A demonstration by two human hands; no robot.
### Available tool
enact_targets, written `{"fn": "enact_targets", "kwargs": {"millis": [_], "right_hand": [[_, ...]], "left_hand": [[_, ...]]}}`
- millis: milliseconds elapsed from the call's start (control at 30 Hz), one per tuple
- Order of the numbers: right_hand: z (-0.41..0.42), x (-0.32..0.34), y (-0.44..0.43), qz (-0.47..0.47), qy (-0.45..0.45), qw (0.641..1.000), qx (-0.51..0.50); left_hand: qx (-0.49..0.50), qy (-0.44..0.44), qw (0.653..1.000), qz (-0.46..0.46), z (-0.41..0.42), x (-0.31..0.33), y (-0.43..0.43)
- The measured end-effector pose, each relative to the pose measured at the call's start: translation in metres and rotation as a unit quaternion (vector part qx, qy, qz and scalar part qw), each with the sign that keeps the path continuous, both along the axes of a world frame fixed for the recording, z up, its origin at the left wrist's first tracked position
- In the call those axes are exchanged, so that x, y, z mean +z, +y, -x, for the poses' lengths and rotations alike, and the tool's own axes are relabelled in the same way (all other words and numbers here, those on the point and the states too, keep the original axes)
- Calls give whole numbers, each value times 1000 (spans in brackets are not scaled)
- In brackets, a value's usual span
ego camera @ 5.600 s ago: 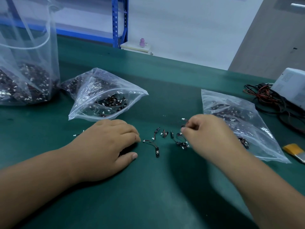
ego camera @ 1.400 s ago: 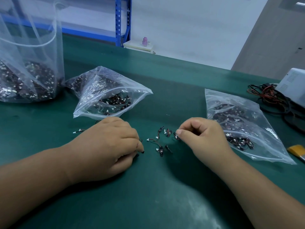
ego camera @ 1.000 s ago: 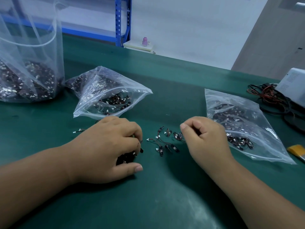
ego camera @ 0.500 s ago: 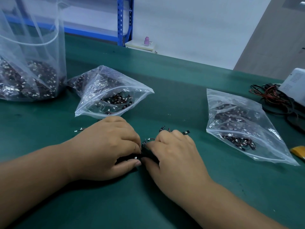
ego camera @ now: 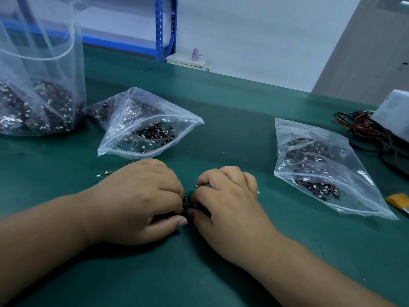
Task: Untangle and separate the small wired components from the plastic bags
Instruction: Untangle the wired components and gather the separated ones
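Green matting (ego camera: 221, 273) covers the bench, and its dark, flat surface probably helps the work, since tiny white connectors show up on it and do not roll.

Both hands meet at the middle of the view. The left hand (ego camera: 141, 200) lies knuckles-up with its fingers curled down and the thumb tucked under. It cups a dark clump of wired components (ego camera: 190, 204) against the mat (most of the clump is hidden beneath the palm). The right hand (ego camera: 228, 198) faces it, fingers bent, with the fingertips pinched narrowly on the clump's exposed edge. This reads as one hand anchoring the tangle while the other teases a single piece free.

At eleven o'clock from the hands lies a zip bag (ego camera: 150, 127) with its zip edge on the near side, likely kept within easy reach. At two o'clock a second bag (ego camera: 321, 162) lies flat with more components. It sits well apart from the first, perhaps to keep lots separate, though I cannot tell which lot is which. A tall bag (ego camera: 37, 96) stands at ten o'clock. One stray component (ego camera: 104, 173) lies near the left hand, also at its ten o'clock.
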State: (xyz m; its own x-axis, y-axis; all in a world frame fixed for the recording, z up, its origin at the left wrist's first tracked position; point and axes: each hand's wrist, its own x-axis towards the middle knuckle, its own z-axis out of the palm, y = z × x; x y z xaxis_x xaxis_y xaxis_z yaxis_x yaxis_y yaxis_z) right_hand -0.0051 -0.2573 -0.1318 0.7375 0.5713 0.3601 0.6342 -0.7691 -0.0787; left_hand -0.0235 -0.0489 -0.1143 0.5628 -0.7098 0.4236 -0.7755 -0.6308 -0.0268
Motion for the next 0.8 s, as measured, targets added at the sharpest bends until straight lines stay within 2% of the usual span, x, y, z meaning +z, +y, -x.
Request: {"fn": "enact_targets", "kwargs": {"millis": [100, 533, 600, 700, 800], "right_hand": [[0, 0, 0, -14, -23, 999, 18], [-21, 13, -24, -209, -33, 976, 40], [-29, 20, -31, -235, 10, 971, 38], [-44, 37, -47, -262, 137, 955, -14], [-55, 52, -62, -203, 201, 954, -88]], "left_hand": [[20, 1, 1000, -7, -1, 0, 2], [72, -17, 997, -31, -4, -1, 5], [78, -21, 996, -35, -5, 0, 6], [79, -28, 996, -38, -5, -1, 6], [89, -41, 994, -44, -7, 0, 6]]}}
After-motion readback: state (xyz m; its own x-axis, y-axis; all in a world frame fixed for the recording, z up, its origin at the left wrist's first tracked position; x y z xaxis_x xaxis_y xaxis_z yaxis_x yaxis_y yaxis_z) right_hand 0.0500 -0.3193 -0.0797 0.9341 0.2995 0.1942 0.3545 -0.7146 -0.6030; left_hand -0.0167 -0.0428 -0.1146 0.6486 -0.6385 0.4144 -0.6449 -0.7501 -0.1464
